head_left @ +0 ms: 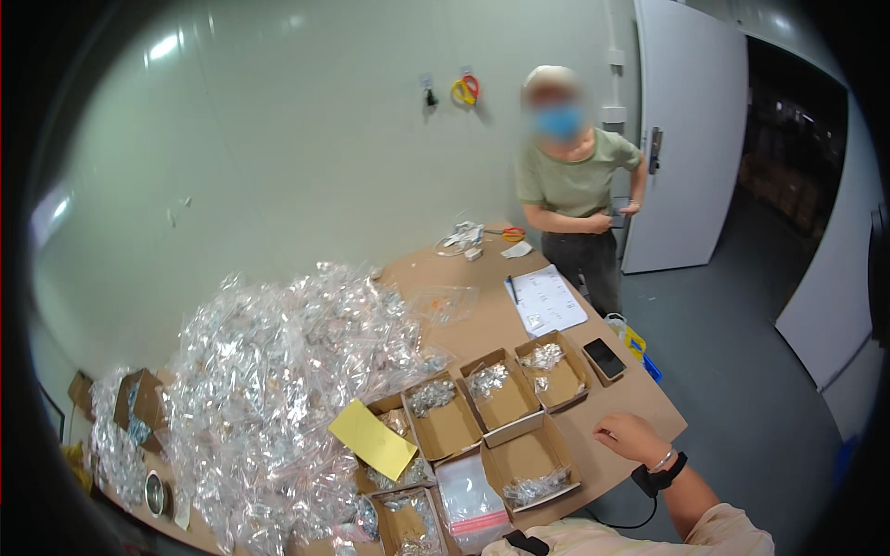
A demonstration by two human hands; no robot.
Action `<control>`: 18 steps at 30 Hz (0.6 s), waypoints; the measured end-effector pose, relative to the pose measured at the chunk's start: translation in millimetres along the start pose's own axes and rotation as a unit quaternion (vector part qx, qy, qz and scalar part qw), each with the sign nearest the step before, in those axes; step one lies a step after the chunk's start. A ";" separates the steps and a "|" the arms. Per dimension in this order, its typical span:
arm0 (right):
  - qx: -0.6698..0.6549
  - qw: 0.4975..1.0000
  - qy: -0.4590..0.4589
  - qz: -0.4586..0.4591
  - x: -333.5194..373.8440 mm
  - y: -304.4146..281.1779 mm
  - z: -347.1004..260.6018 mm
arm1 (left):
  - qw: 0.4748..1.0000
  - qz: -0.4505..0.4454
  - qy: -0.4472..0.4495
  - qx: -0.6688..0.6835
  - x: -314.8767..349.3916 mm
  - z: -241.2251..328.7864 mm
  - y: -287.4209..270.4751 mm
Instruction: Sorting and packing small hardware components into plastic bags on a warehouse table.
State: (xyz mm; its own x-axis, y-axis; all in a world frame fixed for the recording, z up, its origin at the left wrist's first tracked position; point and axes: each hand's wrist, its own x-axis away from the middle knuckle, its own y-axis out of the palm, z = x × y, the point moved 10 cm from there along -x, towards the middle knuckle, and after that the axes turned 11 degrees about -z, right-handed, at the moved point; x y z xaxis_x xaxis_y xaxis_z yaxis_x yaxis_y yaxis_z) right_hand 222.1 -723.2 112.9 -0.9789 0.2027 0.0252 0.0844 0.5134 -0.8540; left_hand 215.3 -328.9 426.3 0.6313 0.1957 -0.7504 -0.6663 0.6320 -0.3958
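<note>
My right hand [628,436] rests over the right edge of the brown table [640,394], its fingers loosely curled and no object visible in them. A black strap [660,474] and a bracelet are on that wrist. My left hand is not in view. Nearest the right hand is a shallow cardboard tray [528,456] with a few small shiny pieces at its near end. Left of that tray lies a stack of clear plastic bags [470,496] with a pink-red strip. Several more cardboard trays [501,394] hold small silvery pieces. A yellow card [374,439] lies across the left trays.
A big heap of filled clear bags [287,380] covers the table's left. Beyond the trays are a phone [604,360], paper sheets [545,301] with a pen, and orange-handled scissors [513,233]. A masked person [575,181] stands at the far end, near a door [691,139].
</note>
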 end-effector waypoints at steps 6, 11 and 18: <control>-0.047 0.997 0.024 -0.058 -28.1 16.2 26.2 | 0.717 0.390 -0.578 -0.002 257.2 -134.2 -60.6; -0.087 0.989 0.021 -0.119 -62.2 50.4 19.5 | 0.325 0.830 -0.451 -0.040 555.9 -97.9 15.9; -0.105 0.994 0.018 -0.031 -78.8 36.5 -17.9 | 0.217 0.965 -0.139 0.041 709.2 -128.5 12.0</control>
State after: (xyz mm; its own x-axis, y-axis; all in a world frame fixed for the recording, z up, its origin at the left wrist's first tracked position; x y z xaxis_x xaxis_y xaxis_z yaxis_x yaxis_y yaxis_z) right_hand 305.7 -705.5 89.1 -0.9763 0.1937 0.0967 0.0651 0.6885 -0.7223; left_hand 604.0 -278.9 -178.7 -0.7862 0.1852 0.5896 0.2068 -0.8202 0.5334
